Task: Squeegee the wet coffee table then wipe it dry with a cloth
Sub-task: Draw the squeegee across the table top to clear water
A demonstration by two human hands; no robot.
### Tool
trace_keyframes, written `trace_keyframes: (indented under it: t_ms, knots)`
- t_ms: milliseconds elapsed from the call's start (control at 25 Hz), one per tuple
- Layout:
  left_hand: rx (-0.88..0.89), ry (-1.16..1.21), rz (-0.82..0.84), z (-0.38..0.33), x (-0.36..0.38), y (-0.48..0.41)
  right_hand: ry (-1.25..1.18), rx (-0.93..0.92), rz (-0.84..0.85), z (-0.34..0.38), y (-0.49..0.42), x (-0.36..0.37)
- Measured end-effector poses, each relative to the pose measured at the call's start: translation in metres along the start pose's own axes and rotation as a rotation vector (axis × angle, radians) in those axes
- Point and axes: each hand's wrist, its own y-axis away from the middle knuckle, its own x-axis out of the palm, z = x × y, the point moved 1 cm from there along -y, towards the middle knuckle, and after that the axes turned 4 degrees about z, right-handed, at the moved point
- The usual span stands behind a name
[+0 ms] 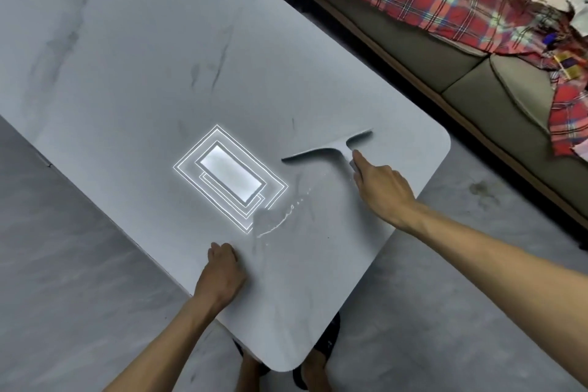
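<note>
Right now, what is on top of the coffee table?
The squeegee, gripped by the right hand, a streak of water, and the left hand resting near the edge. Under the hands is hidden.

With your right hand [381, 191] you are gripping the handle of the white squeegee [327, 149], index finger lying along it, blade resting on the grey marbled coffee table [127, 57]. Your left hand [222, 270] is resting, fingers curled, near the table's edge, 1 water streak [276, 223] lying between your hands.
</note>
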Motion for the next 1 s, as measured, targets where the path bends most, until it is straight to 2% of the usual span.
trace_keyframes:
  t_ms: [200,320,400,480,560,640,840,960,1000]
  knots:
    - [-0.021,-0.003,-0.037,0.002,0.020,0.010,0.008,0.041,0.122,-0.011,0.045,0.037]
    - [-0.058,0.020,-0.032,-0.004,0.031,0.021,0.002,0.007,0.196,-0.019,0.080,0.040]
    - [-0.081,0.006,-0.037,-0.007,0.035,0.024,-0.016,-0.010,0.156,-0.028,0.078,0.025]
    - [-0.119,-0.013,-0.038,-0.012,0.037,0.021,-0.009,0.017,0.046,-0.045,0.051,0.000]
    - [-0.144,-0.026,-0.039,-0.015,0.042,0.016,0.005,0.111,-0.055,-0.066,0.013,-0.028]
    - [-0.146,-0.029,-0.032,-0.015,0.048,0.013,0.000,0.192,-0.069,-0.081,-0.017,-0.043]
    - [-0.120,0.005,-0.026,-0.012,0.045,0.012,-0.054,0.259,0.074,-0.068,0.003,0.001]
    - [-0.115,0.046,-0.028,-0.006,0.046,0.018,-0.057,0.258,0.263,-0.045,0.049,0.032]
    - [-0.108,0.056,-0.023,-0.004,0.047,0.020,0.003,0.206,0.336,-0.039,0.063,0.036]
